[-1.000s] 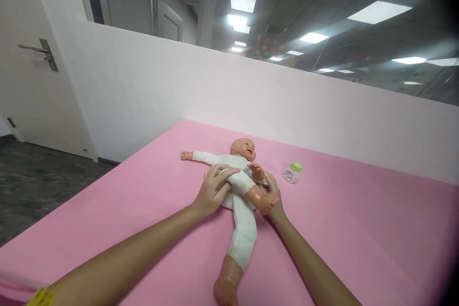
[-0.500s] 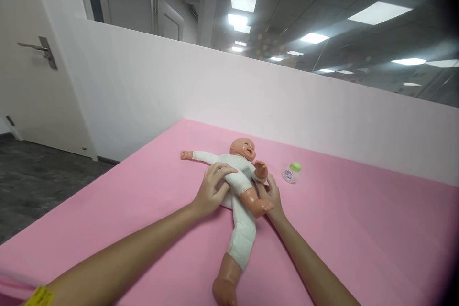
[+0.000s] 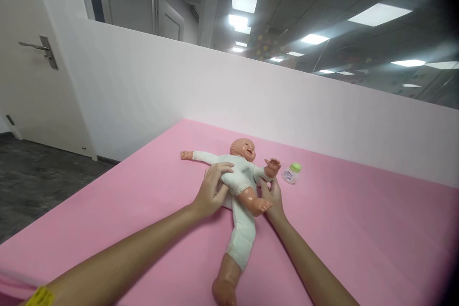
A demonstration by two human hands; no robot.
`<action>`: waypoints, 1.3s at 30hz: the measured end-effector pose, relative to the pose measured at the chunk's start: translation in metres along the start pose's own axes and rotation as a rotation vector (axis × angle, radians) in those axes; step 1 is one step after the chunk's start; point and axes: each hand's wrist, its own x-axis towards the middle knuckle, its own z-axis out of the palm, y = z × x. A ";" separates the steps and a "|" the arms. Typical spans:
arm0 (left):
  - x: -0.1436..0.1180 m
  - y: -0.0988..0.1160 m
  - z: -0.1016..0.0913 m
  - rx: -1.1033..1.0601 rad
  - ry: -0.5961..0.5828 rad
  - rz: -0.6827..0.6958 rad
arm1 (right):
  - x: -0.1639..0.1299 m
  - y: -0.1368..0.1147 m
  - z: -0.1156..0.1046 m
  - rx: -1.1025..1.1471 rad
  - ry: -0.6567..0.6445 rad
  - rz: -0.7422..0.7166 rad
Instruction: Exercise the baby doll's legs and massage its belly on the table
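Observation:
A baby doll (image 3: pixel 239 179) in a white cloth suit lies on its back on a pink mat (image 3: pixel 358 229), head toward the far wall. My left hand (image 3: pixel 212 189) grips its torso from the left side, fingers over the belly. On the other side, my right hand (image 3: pixel 272 196) holds the doll under its bent leg and raised arm. One doll leg stretches toward me, the other is bent up. A small white bottle with a green cap (image 3: pixel 291 172) lies on the mat just right of the doll's raised hand.
A low white partition wall (image 3: pixel 287 100) runs behind the mat. A white door with a metal handle (image 3: pixel 39 48) stands at the far left, above dark grey floor (image 3: pixel 36 181). The mat's left edge drops off to the floor.
The doll's arm on the right has swung outward toward the bottle, and its bent leg has lowered a little. Both my hands stay on the torso, shifted slightly.

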 end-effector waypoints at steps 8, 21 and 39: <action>0.005 -0.002 -0.012 -0.166 -0.008 -0.083 | 0.009 0.012 -0.003 0.259 0.170 0.230; 0.010 -0.008 -0.020 -0.277 0.046 -0.142 | 0.022 0.023 -0.018 0.497 0.156 0.428; 0.030 -0.008 -0.043 -0.532 -0.412 -0.377 | -0.022 -0.086 -0.021 -0.174 -0.928 -0.011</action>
